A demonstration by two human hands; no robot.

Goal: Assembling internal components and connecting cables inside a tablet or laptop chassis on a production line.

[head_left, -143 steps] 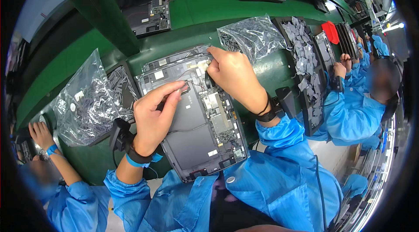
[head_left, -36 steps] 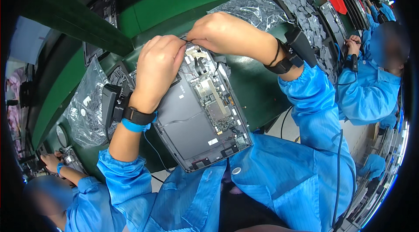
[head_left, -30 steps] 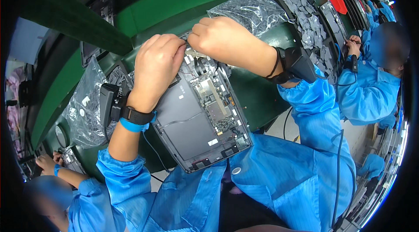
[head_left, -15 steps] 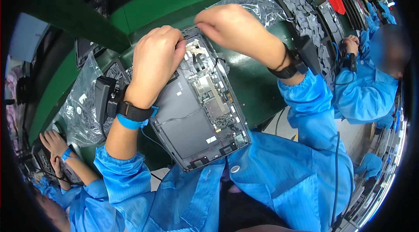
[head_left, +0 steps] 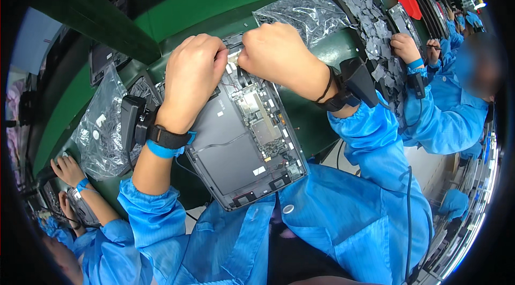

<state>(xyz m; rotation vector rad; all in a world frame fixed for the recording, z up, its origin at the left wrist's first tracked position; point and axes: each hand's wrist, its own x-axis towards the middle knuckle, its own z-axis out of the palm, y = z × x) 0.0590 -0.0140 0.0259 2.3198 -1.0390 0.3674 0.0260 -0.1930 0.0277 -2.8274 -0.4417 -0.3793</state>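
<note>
In front of me lies an opened tablet or laptop body (head_left: 228, 178), tilted, its near edge against my blue coat. Inside it are a large dark battery (head_left: 220, 129) and a circuit board (head_left: 263, 129) along the right side. My left hand (head_left: 194, 70) is closed at the far left corner, its curled fingers hiding whatever they pinch. Just across from it, my right hand (head_left: 281, 52) is closed over the far right part of the device, fingertips turned inward and mostly hidden. Between the two hands, small pale parts and dark cables show near the far edge.
Clear plastic bags lie beyond the device (head_left: 306, 11) and to its left (head_left: 99, 129). A tray of grey pieces (head_left: 370, 33) stands at the right, near a red item (head_left: 409, 4). Co-workers sit on both sides; a green post (head_left: 96, 14) rises at left.
My right hand has moved inward and nearer, from the far right corner to beside the left hand. The left hand has barely moved. The right co-worker's hand has reached toward the grey pieces.
</note>
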